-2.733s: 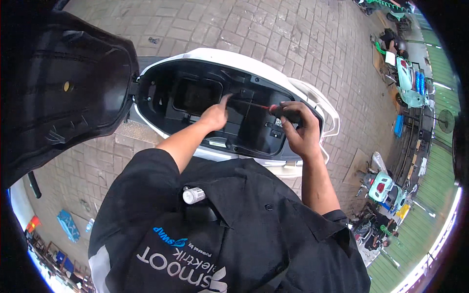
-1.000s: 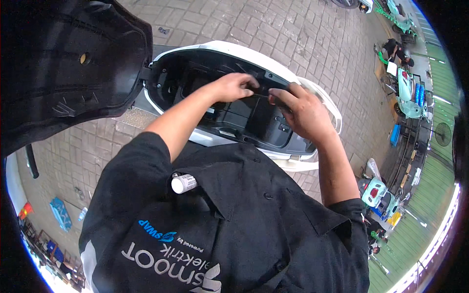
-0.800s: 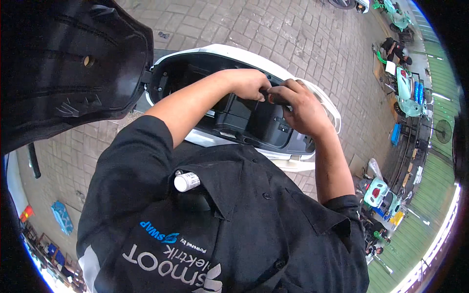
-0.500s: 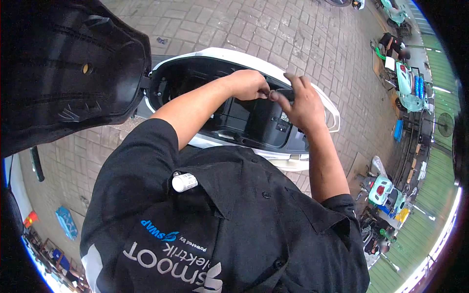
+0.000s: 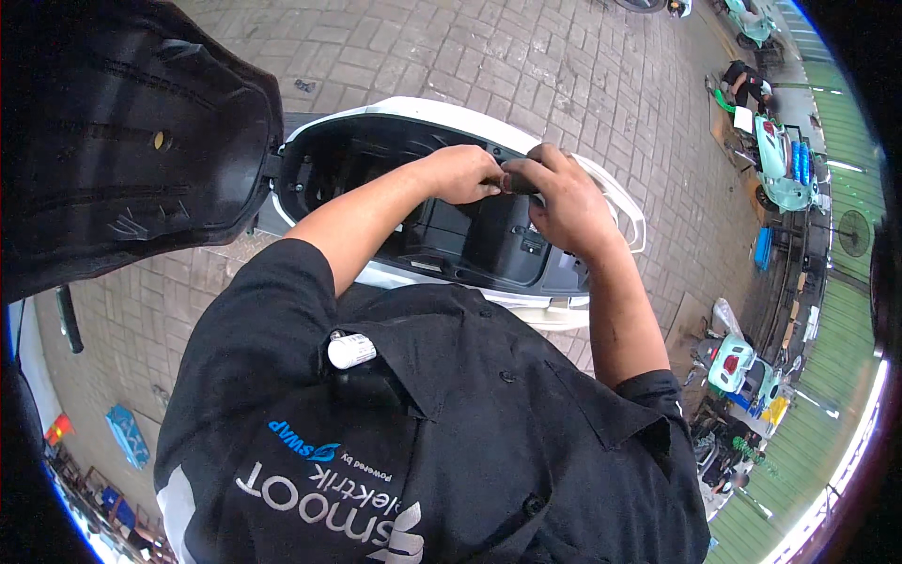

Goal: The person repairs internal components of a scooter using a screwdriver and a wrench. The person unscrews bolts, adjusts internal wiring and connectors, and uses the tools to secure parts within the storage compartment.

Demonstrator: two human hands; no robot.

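Now, both hands meet over the far side of the scooter's black storage bin (image 5: 489,246), close to its white rim (image 5: 442,111). Right hand (image 5: 573,209): fingers and thumb curled round a dark handle (image 5: 520,182), apparently a screwdriver's, held high on the bin's far wall, towards the pale grab rail (image 5: 624,204). Left hand (image 5: 462,175): fingers bunched just beside the handle's reddish end, and I cannot tell whether they pinch anything; the knuckles hide it.

And that's the tight spot! Fingertips this near the working end could be jabbed should the tool slip, a tilted push being the likely cause. Anything small in that left hand, loosely held, could drop to the dark bottom and be hard to spot. A skid outward might scratch the glossy white paint.

Watch the chest too: a white tube (image 5: 351,352) leans out of the shirt pocket, and a deeper bend could tip it into the bin. Over on the left, the seat (image 5: 141,141) stands swung open on its hinge (image 5: 271,169); a bump from the left elbow could bring it down on the forearm.
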